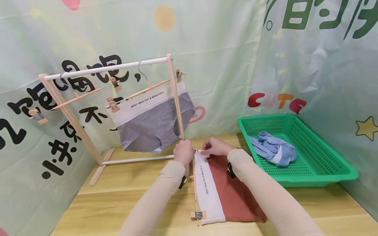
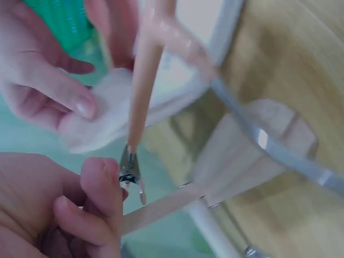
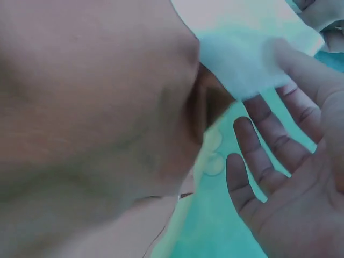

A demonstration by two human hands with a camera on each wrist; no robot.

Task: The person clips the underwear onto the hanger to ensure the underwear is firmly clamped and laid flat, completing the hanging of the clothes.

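Rust-red briefs (image 1: 236,196) with a white lettered waistband lie on the table, the near waistband corner held by a wooden clip (image 1: 198,215) on a hanger (image 1: 195,186). My left hand (image 1: 183,152) is at the hanger's far end. There, in the left wrist view, its thumb and finger pinch the other clip (image 2: 129,171), partly hidden by the fingertips. My right hand (image 1: 218,146) pinches the far corner of the waistband (image 3: 242,54) between thumb and index finger, while its other fingers are spread. That corner is close beside the clip.
Behind the left hand stands a wooden rack (image 1: 71,121) with white rods. Grey briefs (image 1: 156,119) hang from it by clips, beside a bare hanger (image 1: 76,96). A green basket (image 1: 319,157) on the right holds a crumpled blue garment (image 1: 273,149). Printed cloth surrounds the table.
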